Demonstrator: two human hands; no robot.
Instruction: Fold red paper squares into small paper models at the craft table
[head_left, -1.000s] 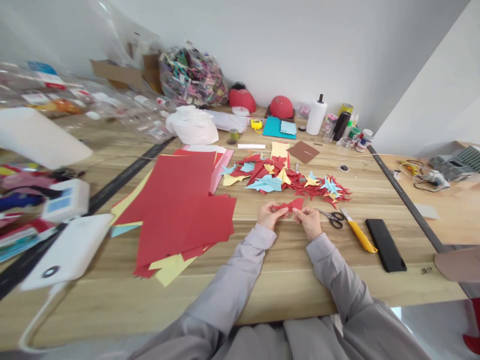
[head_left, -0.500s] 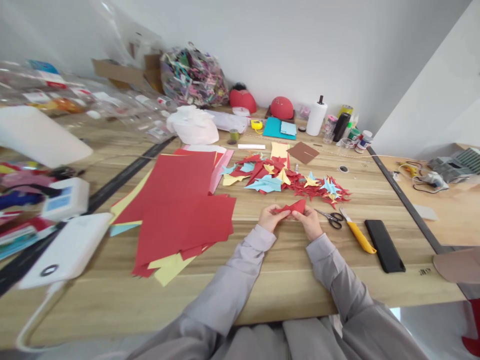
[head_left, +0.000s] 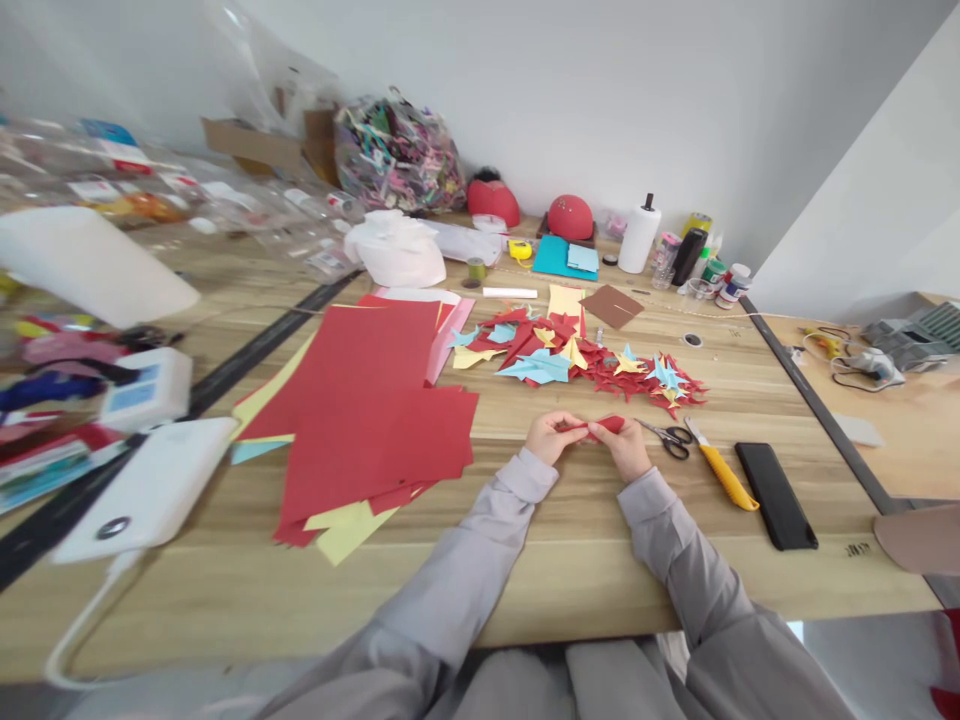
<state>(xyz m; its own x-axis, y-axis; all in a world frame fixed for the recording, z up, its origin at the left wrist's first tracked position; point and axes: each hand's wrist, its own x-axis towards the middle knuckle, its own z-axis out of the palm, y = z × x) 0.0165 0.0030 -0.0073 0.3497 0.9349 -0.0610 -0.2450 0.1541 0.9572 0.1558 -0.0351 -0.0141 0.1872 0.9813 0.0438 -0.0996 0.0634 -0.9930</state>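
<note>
**Red paper piece pressed flat between both hands**

1. Change observed. One second ago the red paper piece (head_left: 598,426) stood up between the hands with its pointed flaps spread and raised. Half a second ago the flaps were drawn closer together. Now the piece shows only as a narrow, low strip, so it has been folded or pressed down on itself.

2. Hand state. The left hand (head_left: 551,437) is closed on the left end of the piece, fingers curled over it. The right hand (head_left: 626,447) is closed on the right end in the same way. Both hands have stayed at the same place, near the middle of the surface (head_left: 570,560), toward its near edge.

3. Meaning for the work. Judged from the flattened outline, a fold is being creased; the piece does not yet match the spiked shapes in the pile of folded figures (head_left: 585,360) lying toward the far edge.

4. Surroundings. Scissors (head_left: 667,436) lie just beside the right hand, with a yellow utility knife (head_left: 721,474) and a black phone (head_left: 775,494) further toward the right edge. A stack of red sheets (head_left: 367,410) lies toward the left edge.
</note>
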